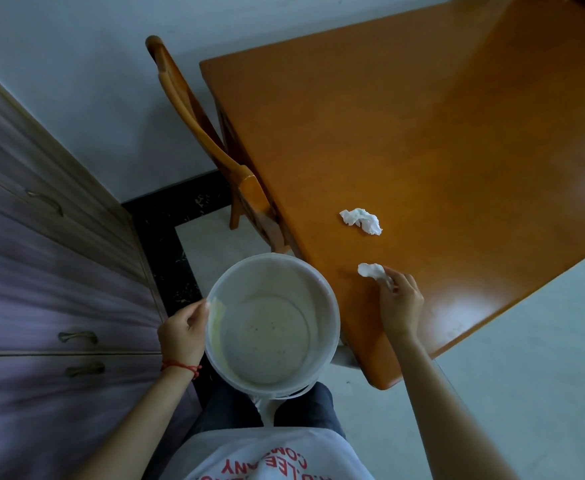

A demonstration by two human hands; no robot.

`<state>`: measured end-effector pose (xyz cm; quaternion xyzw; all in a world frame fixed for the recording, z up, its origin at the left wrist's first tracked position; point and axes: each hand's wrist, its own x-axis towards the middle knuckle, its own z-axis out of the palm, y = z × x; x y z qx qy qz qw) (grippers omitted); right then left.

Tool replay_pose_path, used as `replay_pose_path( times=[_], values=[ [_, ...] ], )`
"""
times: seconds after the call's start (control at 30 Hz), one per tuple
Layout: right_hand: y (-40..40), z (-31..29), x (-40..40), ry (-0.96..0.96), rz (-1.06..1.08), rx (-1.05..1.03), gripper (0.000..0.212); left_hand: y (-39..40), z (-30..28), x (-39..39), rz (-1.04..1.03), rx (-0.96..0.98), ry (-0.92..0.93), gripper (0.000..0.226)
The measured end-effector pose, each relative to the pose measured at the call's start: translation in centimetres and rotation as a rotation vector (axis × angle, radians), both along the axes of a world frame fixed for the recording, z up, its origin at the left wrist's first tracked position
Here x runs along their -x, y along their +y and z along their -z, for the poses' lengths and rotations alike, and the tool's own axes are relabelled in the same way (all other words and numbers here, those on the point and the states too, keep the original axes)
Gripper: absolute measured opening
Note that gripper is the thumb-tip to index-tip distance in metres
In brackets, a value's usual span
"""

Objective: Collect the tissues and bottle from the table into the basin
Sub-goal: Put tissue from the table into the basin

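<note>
Head view: crumpled tissue (370, 270), round plastic basin (332, 306).

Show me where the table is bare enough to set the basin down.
Bare: the table beyond the loose tissue, out to its far and right edges. Crowded: the near corner, where the right hand pinches a tissue beside the basin held by the left hand.

home dining room: glossy orange wooden table (405, 133), curved wooden chair (194, 123) at its edge, purple drawer cabinet (41, 254), tiled floor (544, 358).
</note>
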<state>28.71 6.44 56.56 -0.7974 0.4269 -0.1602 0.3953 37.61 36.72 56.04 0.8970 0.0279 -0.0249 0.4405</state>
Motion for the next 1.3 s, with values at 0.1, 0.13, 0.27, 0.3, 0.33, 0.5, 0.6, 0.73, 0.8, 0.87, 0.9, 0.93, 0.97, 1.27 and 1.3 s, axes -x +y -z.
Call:
replay_pose_path(
  times=[0.1,0.13,0.27,0.3,0.33,0.5,0.6,0.73,0.8,0.87,0.9,0.93,0.97,1.27,1.3],
  values=[
    [1.9,-1.5,-0.6,-0.094,0.024,-0.071,0.024,0.1,0.0,0.1,-0.008,0.002,0.004,0.038],
    [2.8,-2.0,-0.8,-0.115,0.005,-0.084,0.024,0.1,0.1,0.1,-0.011,0.005,0.003,0.037],
    [6.6,-3.0,-1.7,-0.148,-0.137,-0.148,0.024,0.0,-0.1,0.3,-0.019,0.02,-0.005,0.041],
    [7.6,-3.0,-1.9,-0.147,-0.177,-0.169,0.024,0.0,-0.1,0.3,-0.017,0.03,-0.008,0.046],
    [8.6,-3.0,-2.0,-0.148,-0.216,-0.194,0.024,0.0,-0.1,0.3,-0.016,0.04,-0.009,0.052],
    [11.9,-2.6,-2.3,-0.087,-0.362,-0.322,0.031,0.4,0.3,0.5,-0.03,0.044,0.009,0.06],
    [11.9,-2.0,-2.4,-0.04,-0.387,-0.374,0.042,0.4,0.4,0.5,-0.051,0.047,0.006,0.062],
    [10.0,-2.1,-3.1,-0.086,-0.353,-0.357,0.041,0.5,0.1,0.4,-0.081,0.058,0.018,0.062],
    [8.3,-2.2,-3.9,-0.111,-0.314,-0.333,0.041,0.6,0.1,0.3,-0.08,0.049,0.023,0.062],
    [6.3,-2.3,-5.0,-0.127,-0.247,-0.295,0.042,0.7,0.2,0.3,-0.093,0.05,0.033,0.063],
    [5.3,-2.2,-5.7,-0.136,-0.206,-0.272,0.042,0.8,0.2,0.2,-0.104,0.05,0.039,0.063],
    [4.2,-2.3,-6.3,-0.141,-0.164,-0.242,0.042,0.9,0.3,0.1,-0.112,0.047,0.041,0.064],
    [3.1,-2.3,-7.0,-0.144,-0.127,-0.205,0.042,1.0,0.3,0.1,-0.116,0.044,0.045,0.064],
    [-2.7,-0.5,-12.0,-0.114,-0.056,-0.096,0.042,0.8,0.5,-0.4,-0.143,-0.051,0.008,0.043],
    [-3.0,0.0,-12.4,-0.098,-0.08,-0.089,0.043,0.8,0.5,-0.5,-0.145,-0.058,0.01,0.042]
  ],
)
